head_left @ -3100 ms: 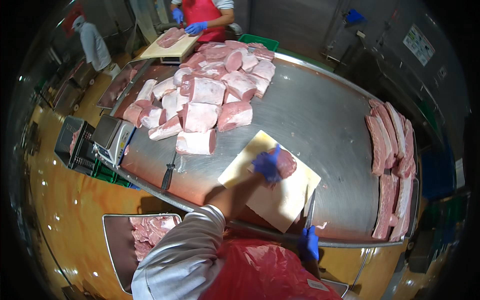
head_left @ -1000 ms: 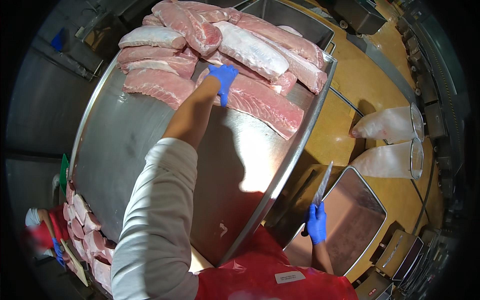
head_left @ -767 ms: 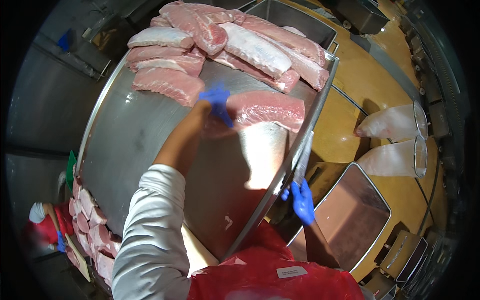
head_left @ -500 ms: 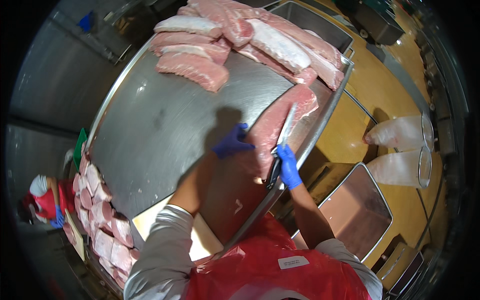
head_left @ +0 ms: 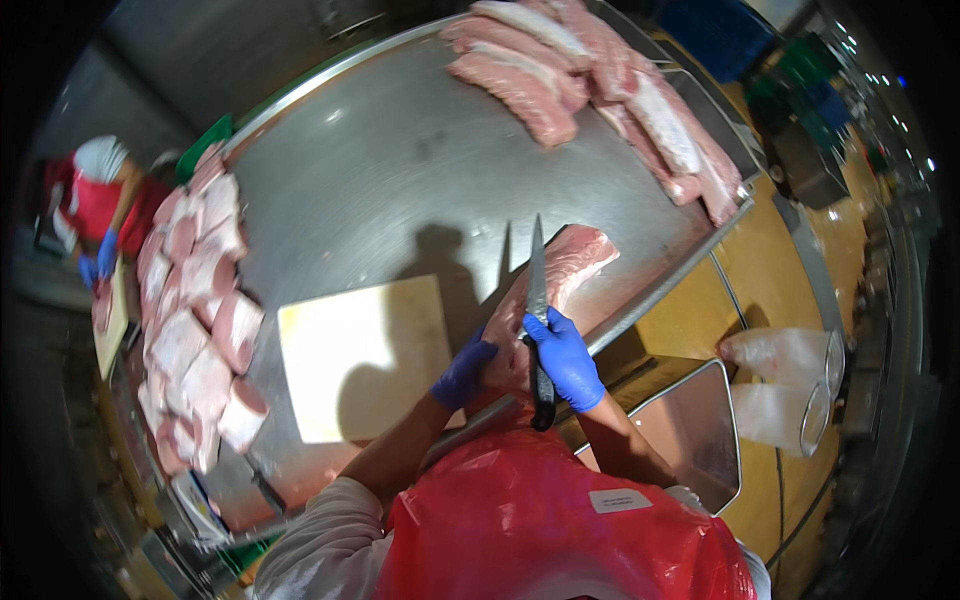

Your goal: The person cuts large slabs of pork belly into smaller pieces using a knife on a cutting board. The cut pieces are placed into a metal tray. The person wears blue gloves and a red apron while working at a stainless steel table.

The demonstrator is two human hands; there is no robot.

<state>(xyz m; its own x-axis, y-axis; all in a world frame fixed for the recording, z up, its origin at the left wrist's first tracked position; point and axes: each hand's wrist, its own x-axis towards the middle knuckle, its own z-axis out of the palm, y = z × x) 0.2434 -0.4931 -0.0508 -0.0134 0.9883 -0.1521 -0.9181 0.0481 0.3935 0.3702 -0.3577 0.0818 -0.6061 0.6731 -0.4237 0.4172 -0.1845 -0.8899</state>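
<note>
A long raw pork loin (head_left: pixel 572 258) lies near the steel table's near right edge, its lower end at my hands. My left hand (head_left: pixel 458 370), in a blue glove, is closed on that lower end from the left side. My right hand (head_left: pixel 565 360), also gloved, grips a black-handled knife (head_left: pixel 537 270) against the loin, blade pointing away from me over the meat. A white cutting board (head_left: pixel 355 340) lies just left of my left hand, partly under my shadow.
Long loins (head_left: pixel 525 95) are piled at the back right, cut chunks (head_left: pixel 205 390) on the left. A co-worker (head_left: pixel 100 195) stands at another board (head_left: pixel 115 330). Beside the right edge are a steel bin (head_left: pixel 690 440) and two bagged holders (head_left: pixel 780 410); a scale (head_left: pixel 195 505) sits at the near left.
My left hand took a loin from the pile and drew it toward me. My right hand brought the knife up onto it, and my view has swung back toward the board.
</note>
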